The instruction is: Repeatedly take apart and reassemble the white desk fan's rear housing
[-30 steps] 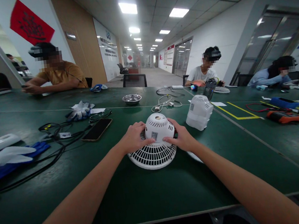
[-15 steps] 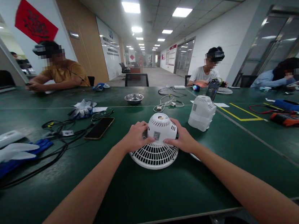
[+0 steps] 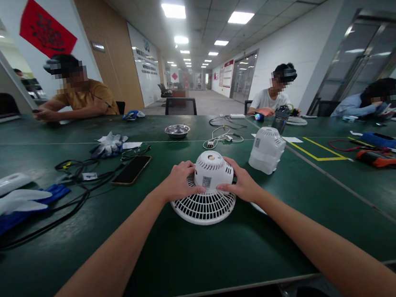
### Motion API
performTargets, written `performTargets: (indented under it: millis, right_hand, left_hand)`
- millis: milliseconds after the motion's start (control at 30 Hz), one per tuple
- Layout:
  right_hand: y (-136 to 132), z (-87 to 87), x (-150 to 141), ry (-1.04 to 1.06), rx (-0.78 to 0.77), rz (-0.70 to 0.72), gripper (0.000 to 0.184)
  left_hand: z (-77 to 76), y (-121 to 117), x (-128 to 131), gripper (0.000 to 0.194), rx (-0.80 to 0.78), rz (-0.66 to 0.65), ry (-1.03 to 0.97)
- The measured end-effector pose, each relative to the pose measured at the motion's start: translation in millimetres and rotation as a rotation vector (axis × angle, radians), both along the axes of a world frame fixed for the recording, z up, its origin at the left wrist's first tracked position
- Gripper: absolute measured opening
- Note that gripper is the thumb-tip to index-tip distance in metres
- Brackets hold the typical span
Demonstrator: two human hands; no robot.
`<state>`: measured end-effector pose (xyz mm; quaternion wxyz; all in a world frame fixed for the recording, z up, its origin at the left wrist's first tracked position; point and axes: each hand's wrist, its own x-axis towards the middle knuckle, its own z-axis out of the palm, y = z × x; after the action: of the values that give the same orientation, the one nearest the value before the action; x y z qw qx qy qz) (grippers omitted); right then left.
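A white fan housing (image 3: 212, 168) with vent slots, a hole in its top and a printed code label sits on a round fan grille (image 3: 205, 209), which lies on the green table. My left hand (image 3: 182, 181) grips the housing's left side, thumb across its front. On the opposite side, my right hand (image 3: 240, 182) is closed round it, its thumb likewise on the front. The far fingers of both hands are partly hidden behind the housing. A white curved piece (image 3: 258, 207) lies mostly hidden under my right wrist.
A white vented casing (image 3: 266, 150) stands to the right, with a white cable (image 3: 222, 138) and a metal bowl (image 3: 177, 131) farther back. Left are a phone (image 3: 132, 170), black cables (image 3: 77, 197) and gloves (image 3: 14, 209). An orange meter (image 3: 381, 157) lies right. Co-workers sit across the table.
The housing has turned slightly between my hands, its label shifting a little to the left. Both hands keep nearly the same place.
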<state>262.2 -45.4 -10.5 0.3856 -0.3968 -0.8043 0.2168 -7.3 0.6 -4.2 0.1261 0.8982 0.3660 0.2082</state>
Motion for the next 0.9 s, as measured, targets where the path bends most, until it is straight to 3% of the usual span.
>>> performTargets:
  millis: [167, 300, 400, 467, 600, 700, 900]
  right_hand:
    - [2.9, -4.5, 1.1, -0.064, 0.067, -0.019, 0.090]
    - [5.5, -4.0, 6.2, -0.105, 0.124, -0.016, 0.080]
    - [3.2, 0.4, 10.1, -0.124, 0.145, -0.033, 0.087]
    - [-1.1, 3.6, 10.7, -0.099, 0.093, -0.023, 0.095]
    - [-11.3, 7.7, 6.8, -0.027, -0.049, 0.072, 0.095]
    - [-15.0, 9.2, 4.2, -0.029, -0.076, 0.118, 0.097]
    - [-14.0, 10.3, 4.0, -0.019, -0.103, 0.133, 0.099]
  left_hand:
    - [-2.6, 0.0, 1.8, 0.063, 0.048, 0.002, 0.010]
    - [-3.3, -1.8, 2.7, 0.058, 0.096, 0.013, -0.012]
    - [-5.6, -2.0, 3.2, 0.056, 0.109, 0.029, -0.083]
    - [-7.3, -3.0, 4.0, 0.065, 0.072, 0.014, -0.169]
    - [-9.4, -9.7, 8.9, 0.103, -0.047, -0.131, -0.305]
    - [-11.0, -16.5, 14.8, 0.124, -0.033, -0.158, -0.337]
    - [-12.1, -21.1, 21.7, 0.118, 0.089, -0.151, -0.331]
